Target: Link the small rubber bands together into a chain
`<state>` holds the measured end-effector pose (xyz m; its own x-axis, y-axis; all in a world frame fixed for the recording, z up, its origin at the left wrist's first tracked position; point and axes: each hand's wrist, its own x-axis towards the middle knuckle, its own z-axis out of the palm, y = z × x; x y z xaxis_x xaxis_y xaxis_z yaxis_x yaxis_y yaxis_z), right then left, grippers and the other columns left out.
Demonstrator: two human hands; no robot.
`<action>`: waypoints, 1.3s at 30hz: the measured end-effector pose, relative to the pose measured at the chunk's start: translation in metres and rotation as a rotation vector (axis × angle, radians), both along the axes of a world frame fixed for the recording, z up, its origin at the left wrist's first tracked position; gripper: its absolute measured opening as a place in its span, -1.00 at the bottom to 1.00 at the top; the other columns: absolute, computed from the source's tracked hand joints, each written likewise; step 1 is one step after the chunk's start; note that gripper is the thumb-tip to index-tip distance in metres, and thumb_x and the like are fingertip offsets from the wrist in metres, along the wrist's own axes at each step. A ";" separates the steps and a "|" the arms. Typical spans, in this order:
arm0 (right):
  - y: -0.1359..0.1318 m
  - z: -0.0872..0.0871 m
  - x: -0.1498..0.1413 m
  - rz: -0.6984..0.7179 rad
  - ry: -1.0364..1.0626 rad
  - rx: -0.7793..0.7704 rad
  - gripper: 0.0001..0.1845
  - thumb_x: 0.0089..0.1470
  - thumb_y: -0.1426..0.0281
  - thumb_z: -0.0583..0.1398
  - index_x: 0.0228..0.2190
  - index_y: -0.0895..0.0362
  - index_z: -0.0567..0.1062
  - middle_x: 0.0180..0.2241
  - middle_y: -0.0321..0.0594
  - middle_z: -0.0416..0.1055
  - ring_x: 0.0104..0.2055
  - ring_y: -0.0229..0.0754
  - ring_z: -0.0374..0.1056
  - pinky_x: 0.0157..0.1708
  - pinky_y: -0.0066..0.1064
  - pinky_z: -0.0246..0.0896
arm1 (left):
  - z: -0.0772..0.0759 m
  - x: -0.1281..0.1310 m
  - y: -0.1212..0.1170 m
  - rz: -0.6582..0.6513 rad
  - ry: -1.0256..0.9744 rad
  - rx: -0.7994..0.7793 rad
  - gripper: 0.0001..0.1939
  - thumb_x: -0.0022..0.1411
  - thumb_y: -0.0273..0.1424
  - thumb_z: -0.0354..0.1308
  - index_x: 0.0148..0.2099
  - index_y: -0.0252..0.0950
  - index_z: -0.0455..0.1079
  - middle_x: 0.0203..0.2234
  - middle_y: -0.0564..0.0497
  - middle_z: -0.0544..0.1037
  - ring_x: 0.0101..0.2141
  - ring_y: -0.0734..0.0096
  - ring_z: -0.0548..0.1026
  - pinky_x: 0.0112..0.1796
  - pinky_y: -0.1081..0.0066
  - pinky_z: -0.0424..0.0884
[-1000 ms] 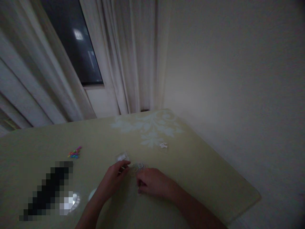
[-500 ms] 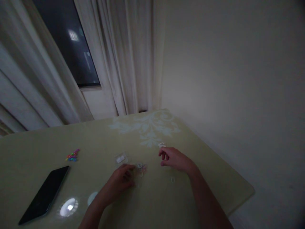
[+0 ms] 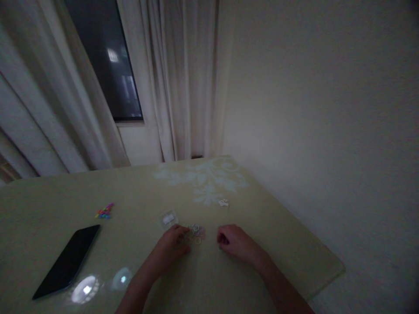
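Observation:
A small heap of thin rings, pale, pinkish and yellowish like tiny elastic bands, lies on the table in front of me. At its left side is my left hand, thumb and fingers apart, the fingertips at the edge of the heap. To the right of the heap, my right hand rests low over the table with its fingers curled in. Whatever may be between those fingers is hidden. Just beyond the left hand lies a small clear box or packet with a white label.
Farther off, past my right hand, sits a little group of white pieces. A pile of small bright-coloured pieces lies at the left, with a black phone or tablet nearer me. The table meets a wall at the right.
My right hand has come back toward me from beside the white pieces, its fingers now more curled. The loose ring that lay below it no longer shows. My left hand stays by the heap.

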<state>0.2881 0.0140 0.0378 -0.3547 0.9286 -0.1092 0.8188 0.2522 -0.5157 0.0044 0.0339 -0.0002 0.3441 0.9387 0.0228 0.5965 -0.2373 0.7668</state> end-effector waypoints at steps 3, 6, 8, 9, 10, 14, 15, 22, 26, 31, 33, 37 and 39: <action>0.026 -0.001 -0.035 0.081 0.009 0.078 -0.86 0.06 0.58 0.24 -0.35 0.12 0.54 -0.33 -0.23 0.51 -0.29 -0.17 0.36 -0.27 -0.40 0.14 | 0.001 0.003 -0.001 -0.001 -0.067 -0.022 -0.46 0.00 -0.45 0.28 0.10 -0.23 0.49 -0.03 -0.14 0.58 -0.15 0.15 0.57 -0.13 0.26 0.52; 0.047 -0.006 -0.055 0.116 0.030 0.162 -0.91 0.12 0.52 0.27 -0.30 0.11 0.52 -0.25 -0.21 0.49 -0.23 -0.15 0.36 -0.23 -0.38 0.16 | 0.001 0.002 -0.002 0.027 -0.100 -0.038 -0.30 -0.03 -0.44 0.31 0.22 -0.30 0.39 0.09 -0.24 0.49 -0.18 0.19 0.56 -0.19 0.27 0.53; 0.053 -0.011 -0.057 0.093 0.092 0.185 -0.90 0.15 0.51 0.27 -0.26 0.12 0.51 -0.21 -0.20 0.47 -0.21 -0.16 0.36 -0.21 -0.39 0.19 | -0.001 0.003 -0.001 0.030 -0.091 -0.040 -0.28 -0.04 -0.43 0.32 0.23 -0.32 0.38 0.11 -0.26 0.47 -0.20 0.18 0.55 -0.20 0.26 0.53; 0.054 -0.014 -0.055 0.064 0.140 0.184 -0.89 0.17 0.51 0.27 -0.23 0.12 0.52 -0.20 -0.20 0.46 -0.22 -0.18 0.36 -0.20 -0.40 0.20 | -0.001 0.004 -0.001 0.030 -0.084 -0.035 -0.30 -0.02 -0.43 0.32 0.22 -0.31 0.39 0.11 -0.26 0.47 -0.20 0.18 0.55 -0.19 0.25 0.53; 0.053 -0.016 -0.052 0.037 0.194 0.173 -0.87 0.19 0.48 0.28 -0.19 0.13 0.52 -0.17 -0.19 0.46 -0.24 -0.20 0.36 -0.20 -0.41 0.23 | -0.002 0.005 -0.001 0.034 -0.076 -0.027 -0.34 -0.01 -0.43 0.31 0.20 -0.30 0.41 0.11 -0.25 0.48 -0.21 0.18 0.55 -0.18 0.24 0.53; 0.046 -0.022 -0.038 0.090 0.321 0.078 -0.34 -0.01 0.24 0.48 0.11 0.10 0.49 0.02 -0.12 0.40 -0.10 -0.13 0.41 -0.07 -0.36 0.32 | -0.004 0.013 0.001 0.058 -0.046 0.017 -0.48 0.11 -0.39 0.27 0.15 -0.27 0.46 0.04 -0.22 0.52 -0.26 0.18 0.56 -0.16 0.21 0.52; 0.045 -0.022 -0.036 0.132 0.323 0.056 -0.24 -0.07 0.22 0.51 0.15 0.07 0.48 0.05 -0.12 0.38 -0.02 -0.08 0.40 0.01 -0.34 0.32 | -0.004 0.015 0.001 0.062 -0.044 0.028 -0.52 0.15 -0.37 0.25 0.14 -0.27 0.47 0.00 -0.21 0.54 -0.26 0.17 0.56 -0.15 0.20 0.52; 0.041 -0.024 -0.060 0.163 0.253 0.064 -0.79 0.28 0.41 0.27 -0.05 0.08 0.60 -0.08 -0.16 0.42 -0.05 -0.13 0.42 0.03 -0.36 0.30 | -0.012 0.030 0.004 0.120 -0.056 0.174 -0.72 0.33 -0.38 0.10 0.02 -0.25 0.53 -0.11 -0.17 0.56 -0.12 0.12 0.58 -0.06 0.20 0.50; 0.041 -0.032 -0.074 0.091 0.195 0.128 -0.84 0.35 0.44 0.19 -0.15 0.13 0.60 -0.12 -0.15 0.44 -0.08 -0.13 0.42 -0.02 -0.36 0.31 | -0.013 0.033 0.007 0.155 -0.007 0.220 -0.73 0.34 -0.43 0.03 -0.07 -0.28 0.56 -0.17 -0.18 0.58 -0.16 0.10 0.58 -0.08 0.17 0.49; 0.043 -0.037 -0.078 0.082 0.243 0.198 -0.83 0.34 0.49 0.18 -0.11 0.15 0.57 -0.11 -0.14 0.49 -0.04 -0.13 0.42 0.02 -0.37 0.28 | -0.009 0.028 0.007 0.161 -0.065 0.208 -0.72 0.33 -0.39 0.04 -0.06 -0.23 0.57 -0.16 -0.16 0.63 -0.12 0.09 0.58 -0.02 0.14 0.48; 0.042 -0.034 -0.077 0.073 0.296 0.211 -0.81 0.34 0.50 0.18 -0.08 0.14 0.56 -0.10 -0.14 0.51 -0.02 -0.14 0.42 0.03 -0.37 0.27 | -0.008 0.021 0.005 0.142 -0.132 0.171 -0.69 0.31 -0.37 0.06 0.02 -0.24 0.54 -0.10 -0.16 0.64 -0.11 0.10 0.58 -0.02 0.15 0.50; 0.040 -0.024 -0.072 0.023 0.401 0.181 -0.80 0.30 0.45 0.23 -0.04 0.12 0.56 -0.12 -0.16 0.55 -0.09 -0.16 0.45 -0.03 -0.37 0.28 | -0.006 0.006 0.001 0.114 -0.218 0.054 -0.56 0.23 -0.29 0.12 0.13 -0.26 0.47 -0.03 -0.17 0.63 -0.22 0.19 0.60 -0.18 0.23 0.57; 0.041 -0.020 -0.066 0.002 0.414 0.147 -0.80 0.29 0.43 0.24 -0.06 0.12 0.57 -0.16 -0.17 0.56 -0.17 -0.18 0.46 -0.07 -0.36 0.30 | -0.002 0.001 -0.001 0.127 -0.199 0.039 -0.56 0.22 -0.23 0.14 0.11 -0.26 0.49 -0.10 -0.16 0.64 -0.28 0.22 0.60 -0.27 0.28 0.56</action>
<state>0.2222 0.0550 0.0179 -0.3431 0.9227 0.1757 0.5500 0.3490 -0.7587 0.0050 0.0333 -0.0022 0.2085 0.9712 0.1153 0.4613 -0.2016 0.8640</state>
